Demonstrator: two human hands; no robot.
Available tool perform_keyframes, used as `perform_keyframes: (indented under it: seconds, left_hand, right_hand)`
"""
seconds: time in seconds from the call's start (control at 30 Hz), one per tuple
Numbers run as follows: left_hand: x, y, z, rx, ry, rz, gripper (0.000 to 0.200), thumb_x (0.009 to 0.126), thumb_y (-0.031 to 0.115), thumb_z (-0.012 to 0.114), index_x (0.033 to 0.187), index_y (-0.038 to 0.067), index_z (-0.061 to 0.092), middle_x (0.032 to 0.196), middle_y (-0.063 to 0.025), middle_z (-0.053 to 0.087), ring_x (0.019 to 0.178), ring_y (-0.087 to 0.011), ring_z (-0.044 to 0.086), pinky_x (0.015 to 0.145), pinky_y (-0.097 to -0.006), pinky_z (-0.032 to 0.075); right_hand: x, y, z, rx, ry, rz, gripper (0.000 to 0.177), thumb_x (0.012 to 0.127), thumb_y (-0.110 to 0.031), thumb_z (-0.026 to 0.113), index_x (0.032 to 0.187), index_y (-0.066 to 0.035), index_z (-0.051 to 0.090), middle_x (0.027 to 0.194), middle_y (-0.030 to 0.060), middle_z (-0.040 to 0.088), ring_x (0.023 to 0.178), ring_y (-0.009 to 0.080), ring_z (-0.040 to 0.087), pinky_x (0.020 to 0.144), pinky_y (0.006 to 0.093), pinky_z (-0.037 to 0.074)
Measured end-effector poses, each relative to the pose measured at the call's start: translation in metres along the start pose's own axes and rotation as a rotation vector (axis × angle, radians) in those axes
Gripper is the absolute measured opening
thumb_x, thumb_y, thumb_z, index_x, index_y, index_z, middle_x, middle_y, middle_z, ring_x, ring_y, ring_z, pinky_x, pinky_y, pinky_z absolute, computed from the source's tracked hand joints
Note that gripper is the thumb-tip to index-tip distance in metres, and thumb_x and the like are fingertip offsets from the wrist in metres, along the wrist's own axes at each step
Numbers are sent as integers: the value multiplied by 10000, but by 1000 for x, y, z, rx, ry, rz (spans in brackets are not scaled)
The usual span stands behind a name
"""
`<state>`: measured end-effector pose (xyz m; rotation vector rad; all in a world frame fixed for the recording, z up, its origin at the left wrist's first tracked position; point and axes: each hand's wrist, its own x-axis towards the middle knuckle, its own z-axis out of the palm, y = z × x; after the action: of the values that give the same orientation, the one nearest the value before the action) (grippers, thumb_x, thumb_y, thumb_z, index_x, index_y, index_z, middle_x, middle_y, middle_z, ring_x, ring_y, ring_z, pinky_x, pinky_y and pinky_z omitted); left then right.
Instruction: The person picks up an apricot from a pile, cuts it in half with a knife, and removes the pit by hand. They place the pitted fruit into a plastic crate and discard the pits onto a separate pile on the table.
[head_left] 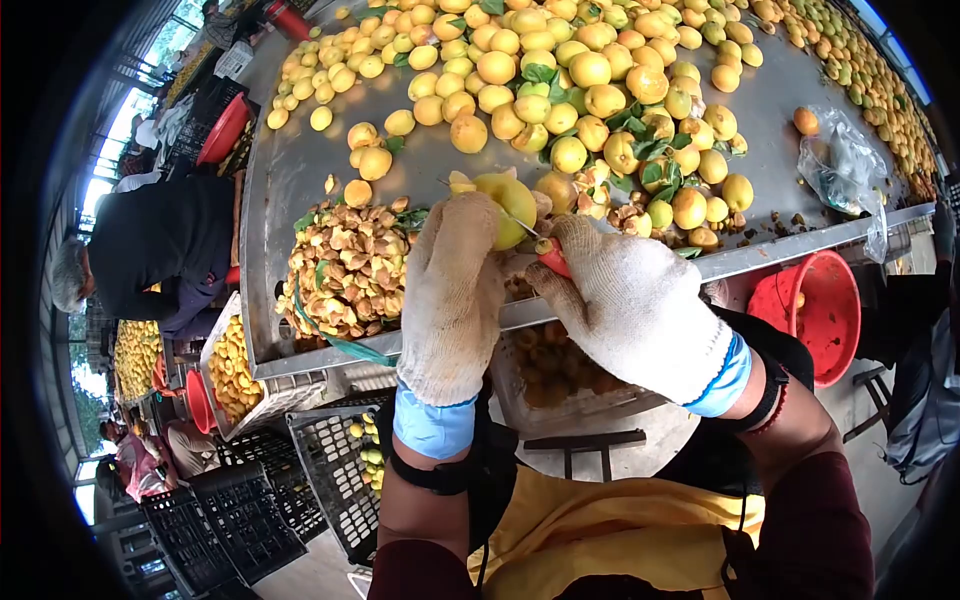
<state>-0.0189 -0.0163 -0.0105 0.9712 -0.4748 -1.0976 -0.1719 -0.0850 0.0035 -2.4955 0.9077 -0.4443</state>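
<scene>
1. Yellow fruit (pixel 515 200) is up in the left hand (pixel 450 275), held just over the near side of a metal table (pixel 285 170). The fingers are curled round it, so that hand is full.
2. Right hand (pixel 615 280) has its grip closed on the red handle of a knife (pixel 552 257). The blade lies against the side of the fruit that faces the right hand. Honestly can't tell how deep it goes, if it goes in at all.
3. Both hands are in off-white knit gloves (pixel 650 310), with light blue cuffs (pixel 433 428) poking out at the wrists.
4. Just left of the left hand there's a fat heap of brownish-yellow scraps (pixel 345 265) on the table, plus a green strip (pixel 362 351) along its near edge.
5. Beyond the hands it's loads of whole fruit (pixel 590 70) on the table, green leaves (pixel 540 78) mixed in.
6. Over on the right, a clear plastic bag (pixel 843 165) lies near the table's edge, and a red tub (pixel 835 320) is lower down.
7. Lower left, a black crate (pixel 315 465) has some greenish-yellow fruit (pixel 370 455) in it.
8. Far left, a person (pixel 165 245) in a dark top leans forward near a white crate (pixel 285 400) of yellow fruit pieces (pixel 232 365).
</scene>
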Motion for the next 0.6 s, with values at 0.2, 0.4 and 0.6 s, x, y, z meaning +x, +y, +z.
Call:
perform_keyframes:
  seconds: [0.2, 0.4, 0.6]
  left_hand:
    - [0, -9, 1, -63, 103, -9, 633, 1063, 482, 522, 1374, -69, 505, 1148, -184, 679, 1064, -273, 647, 881, -421, 566]
    - [2, -12, -3, -336, 100, -126, 507, 1080, 439, 536, 1284, -26, 546, 1121, -152, 664, 995, -301, 663, 1019, -434, 509]
    - [-2, -31, 6, -268, 206, -23, 522, 1069, 479, 542, 1322, 22, 541, 1179, -114, 649, 1069, -279, 648, 1002, -420, 518]
  right_hand:
    - [-5, -3, 16, -129, -27, -50, 391, 936, -315, 679, 1209, -49, 591, 709, 151, 659, 624, 343, 689, 494, 441, 530]
    - [-9, 8, 26, -166, -8, -127, 339, 920, -304, 691, 1131, -55, 601, 683, 138, 647, 610, 346, 679, 498, 440, 525]
    - [1, 4, 39, -217, 74, -115, 310, 912, -291, 689, 1099, -65, 588, 682, 137, 645, 606, 347, 678, 509, 441, 533]
